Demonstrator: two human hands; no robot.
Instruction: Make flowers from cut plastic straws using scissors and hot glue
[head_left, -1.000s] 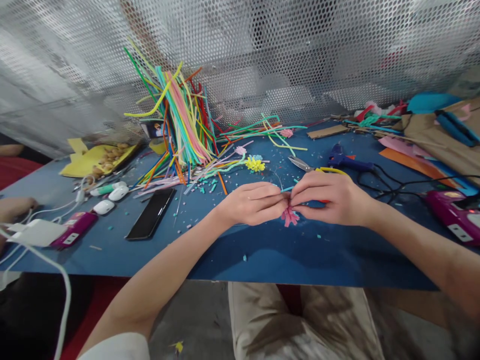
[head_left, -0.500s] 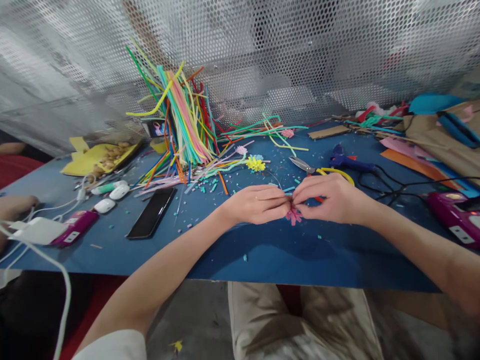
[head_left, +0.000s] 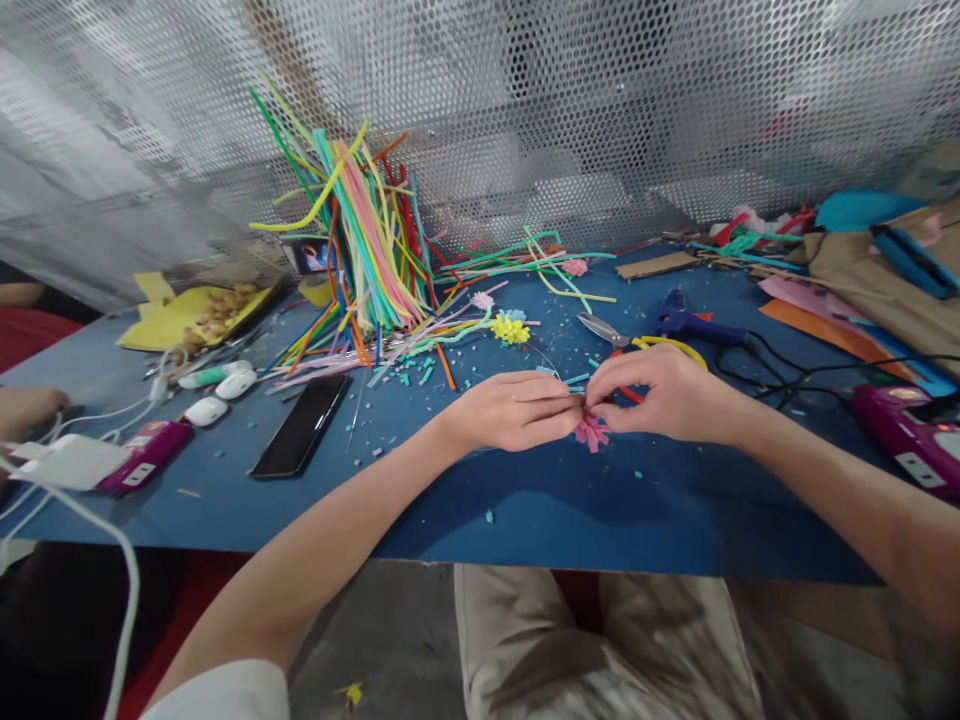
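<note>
A small pink fringed piece [head_left: 593, 433] hangs between my hands, above the blue table [head_left: 540, 510]. My left hand [head_left: 525, 410] is closed on it, fingers pressed together. My right hand [head_left: 652, 395] pinches at its upper part, thumb and forefinger meeting near my left fingertips. The exact grip is hidden by the fingers. Just beyond lie scissors [head_left: 671, 343] with yellow and red on the handles, and a blue glue gun [head_left: 694, 320]. A yellow fluffy flower [head_left: 511, 327] rests farther back, near a pale lilac one [head_left: 482, 300].
A tall bundle of coloured pipe cleaners [head_left: 367, 230] stands at the back. On the left are a black phone [head_left: 300, 427], white cables, a purple power strip [head_left: 154, 455] and another person's hand [head_left: 30, 410]. Another purple strip [head_left: 904, 435] is at the right.
The pink piece has shifted slightly to the right and shows a little more. My right thumb and fingers have changed position slightly around its top.
</note>
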